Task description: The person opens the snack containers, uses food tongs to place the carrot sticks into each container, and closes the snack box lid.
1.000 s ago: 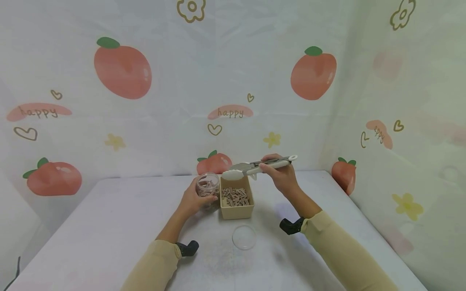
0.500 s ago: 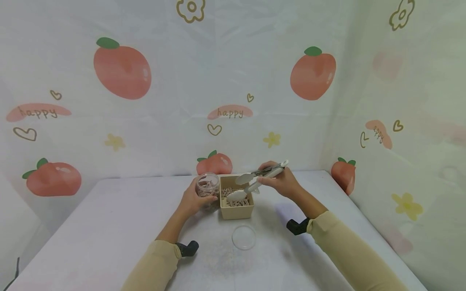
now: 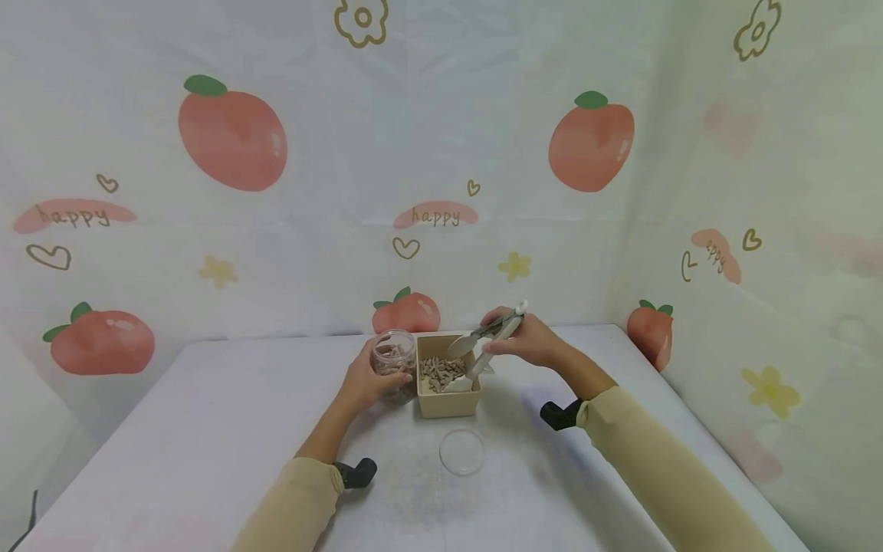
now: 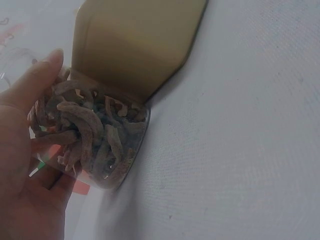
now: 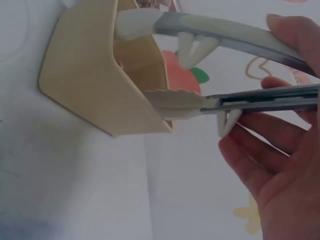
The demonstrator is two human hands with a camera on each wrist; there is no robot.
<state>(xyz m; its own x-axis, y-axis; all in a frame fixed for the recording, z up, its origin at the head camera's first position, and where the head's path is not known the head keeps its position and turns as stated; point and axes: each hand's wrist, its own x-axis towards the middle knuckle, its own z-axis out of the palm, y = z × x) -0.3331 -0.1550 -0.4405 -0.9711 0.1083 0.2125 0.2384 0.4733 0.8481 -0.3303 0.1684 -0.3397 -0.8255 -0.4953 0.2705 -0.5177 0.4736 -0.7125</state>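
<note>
My left hand (image 3: 366, 377) grips a clear round jar (image 3: 395, 346) from its left side, thumb across the front. Brown curved dried pieces (image 4: 85, 120) fill the jar in the left wrist view; its mouth is uncovered. Right beside it stands a beige rectangular box (image 3: 447, 405) with more brown pieces (image 3: 441, 371) inside. My right hand (image 3: 527, 337) holds a pair of white and grey tongs (image 3: 498, 334), thumb on one arm and fingers on the other. The tongs are spread, their white heads (image 5: 175, 102) reaching down into the box, one toward its near right corner.
A clear round lid (image 3: 462, 451) lies on the white table (image 3: 228, 445) in front of the box. Behind the table hangs a white backdrop (image 3: 441, 115) printed with fruit, and another side of it stands at the right.
My right hand has come down and tipped the tongs from above the box into it, and their arms have spread apart. The left hand and jar stay in place.
</note>
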